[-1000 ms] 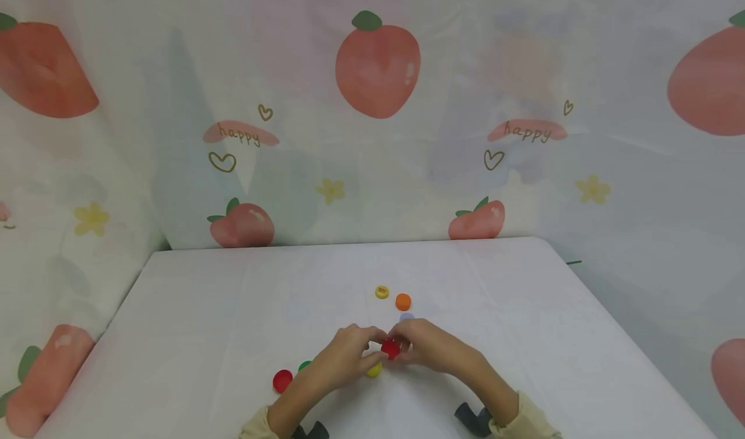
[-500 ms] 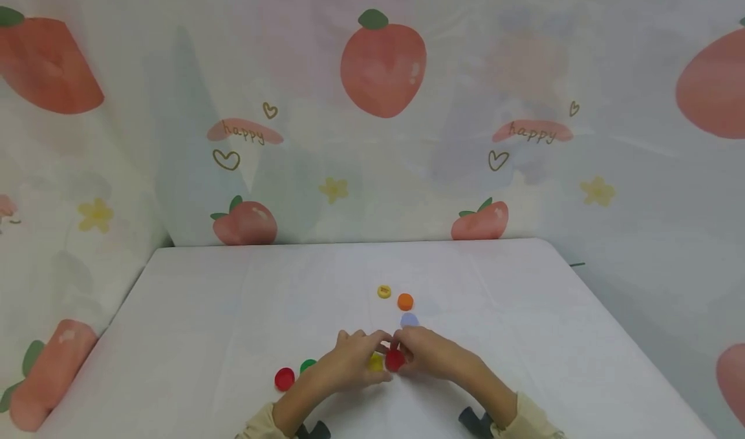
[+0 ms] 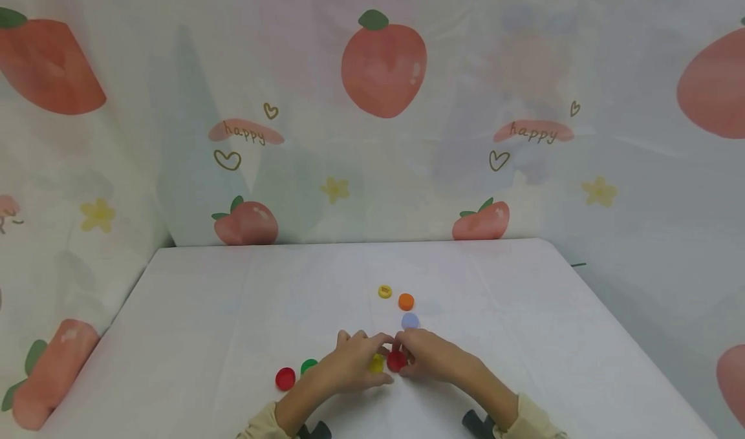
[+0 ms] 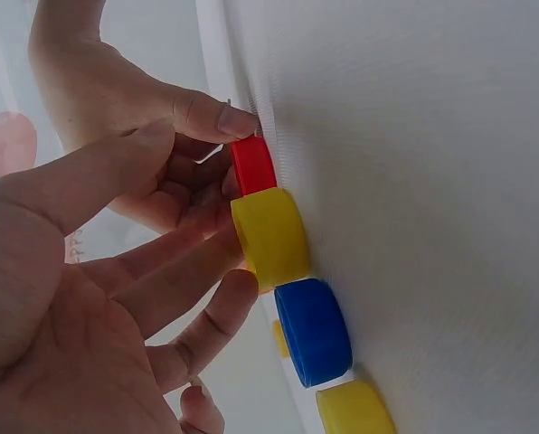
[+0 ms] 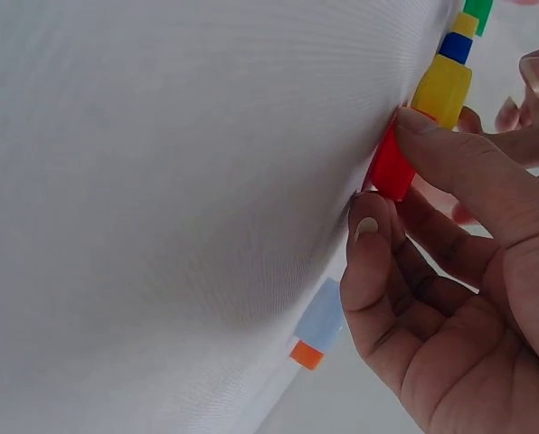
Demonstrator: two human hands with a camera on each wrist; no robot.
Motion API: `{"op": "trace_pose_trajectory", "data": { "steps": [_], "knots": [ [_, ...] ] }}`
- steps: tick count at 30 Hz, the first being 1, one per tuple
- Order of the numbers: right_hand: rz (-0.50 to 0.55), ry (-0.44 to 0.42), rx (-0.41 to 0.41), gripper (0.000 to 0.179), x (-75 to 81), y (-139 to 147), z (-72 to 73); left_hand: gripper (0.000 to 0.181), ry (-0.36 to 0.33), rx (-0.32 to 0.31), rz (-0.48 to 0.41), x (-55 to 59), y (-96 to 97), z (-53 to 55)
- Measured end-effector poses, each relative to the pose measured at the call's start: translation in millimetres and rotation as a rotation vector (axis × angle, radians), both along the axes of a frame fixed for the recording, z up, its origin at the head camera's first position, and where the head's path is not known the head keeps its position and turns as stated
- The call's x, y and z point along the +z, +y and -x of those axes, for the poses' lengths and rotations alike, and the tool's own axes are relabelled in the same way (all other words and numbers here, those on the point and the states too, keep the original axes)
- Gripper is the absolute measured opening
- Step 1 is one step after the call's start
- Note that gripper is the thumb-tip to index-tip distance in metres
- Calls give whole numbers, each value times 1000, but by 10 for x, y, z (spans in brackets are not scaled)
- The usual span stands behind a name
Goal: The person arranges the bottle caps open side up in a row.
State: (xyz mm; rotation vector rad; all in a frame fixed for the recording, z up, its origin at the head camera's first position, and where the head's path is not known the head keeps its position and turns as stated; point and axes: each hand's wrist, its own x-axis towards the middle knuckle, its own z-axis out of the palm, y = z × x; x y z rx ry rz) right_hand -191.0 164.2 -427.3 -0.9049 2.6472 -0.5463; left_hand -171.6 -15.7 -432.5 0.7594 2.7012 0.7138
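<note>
A red bottle cap [image 3: 397, 361] lies on the white table beside a yellow bottle cap [image 3: 376, 363], the two touching in the left wrist view. My right hand [image 3: 433, 356] pinches the red cap between thumb and fingers. Fingers of my left hand [image 3: 355, 363] rest against the yellow cap [image 4: 271, 239], their thumb held away from it. A blue cap [image 4: 315, 332] and another yellow cap [image 4: 354, 409] continue the row in the left wrist view; the left hand hides them from the head view.
Farther left lie a green cap [image 3: 308, 365] and another red cap [image 3: 285, 379]. Beyond the hands are a pale blue cap [image 3: 410, 321], an orange cap [image 3: 406, 302] and a small yellow cap [image 3: 385, 291]. A patterned curtain [image 3: 372, 167] stands behind the table.
The right hand has brought the red cap slightly nearer the person, down beside the yellow cap. The left hand's fingers have spread away from the red cap. The pale blue cap shows more fully.
</note>
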Motion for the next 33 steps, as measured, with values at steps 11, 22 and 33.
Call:
{"op": "trace_pose_trajectory", "data": {
  "steps": [11, 22, 33],
  "knots": [
    [38, -32, -5, 33, 49, 70, 10, 46, 41, 25, -16, 63, 3, 29],
    [116, 75, -84, 30, 216, 163, 148, 42, 203, 255, 4, 331, -60, 163],
    [177, 146, -378, 26, 339, -1, 453, 37, 236, 351, 38, 522, -113, 573]
  ]
}}
